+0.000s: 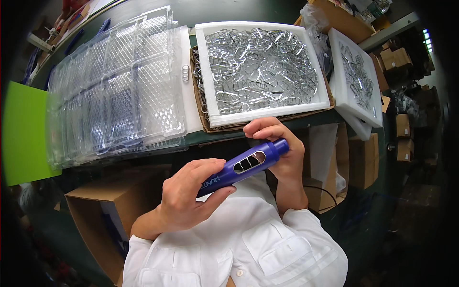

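left hand (186, 195) holds a blue tube (226, 175).

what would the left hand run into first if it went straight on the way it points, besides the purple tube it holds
Most likely the right hand, at the far end of the purple tube; the left hand points toward it, though depth is hard to judge.

I wear a white shirt (215, 244) of smooth, lightly creased cloth. A small round pale button (240, 273) sits at the front, between a left pocket (172, 260) and a right pocket (287, 253), both white, squarish and stitched. My white left sleeve (137, 251) and right sleeve (303, 222) leave my wrists bare, like my left grip (184, 193) and right grip (288, 155).
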A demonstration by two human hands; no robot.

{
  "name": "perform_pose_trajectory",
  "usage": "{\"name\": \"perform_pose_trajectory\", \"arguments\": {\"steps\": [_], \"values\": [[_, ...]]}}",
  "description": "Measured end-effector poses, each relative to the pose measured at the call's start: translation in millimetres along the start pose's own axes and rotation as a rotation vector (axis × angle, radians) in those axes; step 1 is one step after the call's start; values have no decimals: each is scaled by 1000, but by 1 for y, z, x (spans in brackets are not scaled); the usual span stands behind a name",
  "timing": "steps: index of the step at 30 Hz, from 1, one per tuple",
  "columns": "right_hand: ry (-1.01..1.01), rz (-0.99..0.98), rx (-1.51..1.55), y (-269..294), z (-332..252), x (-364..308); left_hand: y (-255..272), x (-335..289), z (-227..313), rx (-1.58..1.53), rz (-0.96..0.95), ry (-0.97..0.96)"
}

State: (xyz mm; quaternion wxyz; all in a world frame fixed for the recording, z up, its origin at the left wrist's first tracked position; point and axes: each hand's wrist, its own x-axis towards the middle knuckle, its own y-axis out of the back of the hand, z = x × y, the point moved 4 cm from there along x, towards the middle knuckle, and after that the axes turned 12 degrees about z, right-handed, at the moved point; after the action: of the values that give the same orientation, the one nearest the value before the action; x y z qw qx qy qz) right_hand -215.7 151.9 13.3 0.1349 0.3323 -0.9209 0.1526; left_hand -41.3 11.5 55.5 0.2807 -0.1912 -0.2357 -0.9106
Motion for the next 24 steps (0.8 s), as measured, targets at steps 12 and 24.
{"name": "perform_pose_trajectory", "arguments": {"steps": [12, 24], "values": [[-281, -48, 196, 8, 14, 5, -14, 3, 4, 135, -19, -90], [-204, -93, 232, 10, 17, 21, -25, -2, 1, 329, 20, -303]]}}
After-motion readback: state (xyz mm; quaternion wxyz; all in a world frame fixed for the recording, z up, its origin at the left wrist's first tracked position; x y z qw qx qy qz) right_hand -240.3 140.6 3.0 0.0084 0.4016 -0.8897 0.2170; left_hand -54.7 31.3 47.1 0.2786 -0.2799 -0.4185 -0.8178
